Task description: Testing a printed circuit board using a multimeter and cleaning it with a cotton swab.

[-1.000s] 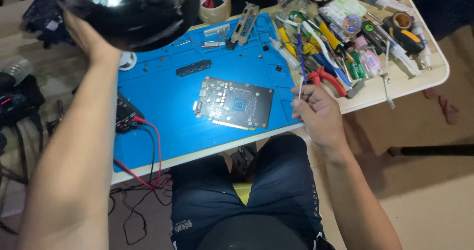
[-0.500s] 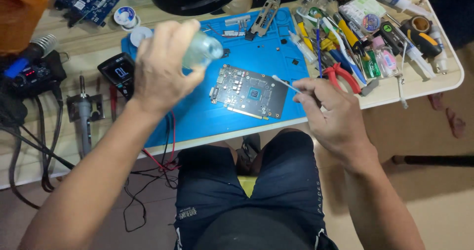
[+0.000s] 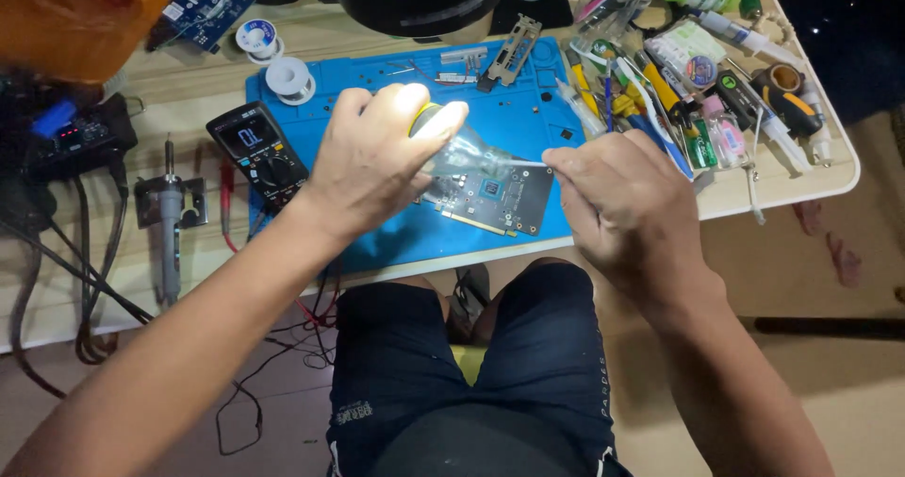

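My left hand [image 3: 372, 161] grips a small clear plastic bottle [image 3: 460, 147], tilted with its nozzle pointing right. My right hand [image 3: 617, 208] pinches a thin white swab stick [image 3: 528, 163] whose tip meets the bottle's nozzle. Both hands hover over a dark circuit board [image 3: 495, 199] lying on the blue work mat [image 3: 377, 86]; the board is partly hidden by my hands.
A black multimeter [image 3: 256, 147] lies at the mat's left edge, a soldering iron [image 3: 168, 218] further left on its stand. Solder spools [image 3: 287, 78] sit at the back left. Pliers, screwdrivers and tubes [image 3: 698, 81] crowd the right of the table. A metal bracket [image 3: 509, 53] lies at the mat's rear.
My left hand has brought the bottle down from the upper left to the swab. My right hand has lifted the swab from the board's edge to the nozzle.
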